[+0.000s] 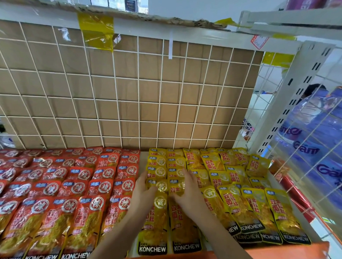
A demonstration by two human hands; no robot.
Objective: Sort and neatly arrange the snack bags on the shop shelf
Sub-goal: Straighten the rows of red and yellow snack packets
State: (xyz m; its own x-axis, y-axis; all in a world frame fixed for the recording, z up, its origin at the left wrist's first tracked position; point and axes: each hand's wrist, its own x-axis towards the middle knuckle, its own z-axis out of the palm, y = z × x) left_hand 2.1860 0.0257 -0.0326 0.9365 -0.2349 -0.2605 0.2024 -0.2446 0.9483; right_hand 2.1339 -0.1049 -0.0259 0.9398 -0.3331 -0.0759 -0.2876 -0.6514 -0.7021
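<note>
Red snack bags [52, 193] lie in overlapping rows over the left half of the shelf. Yellow snack bags [232, 187] fill the right half in similar rows. My left hand [143, 190] rests on the left edge of the leftmost yellow column, with its thumb over a yellow bag [159, 217]. My right hand [187, 190] lies flat on the neighbouring yellow column [184, 231], fingers straight and pointing away from me. Both forearms come in from the bottom edge and hide parts of the front bags.
A white wire grid backed with cardboard [126, 88] closes the back of the shelf. An orange front lip [283, 251] runs along the near edge. On the right, a wire side panel [311, 163] separates blue wrapped packs [326, 147].
</note>
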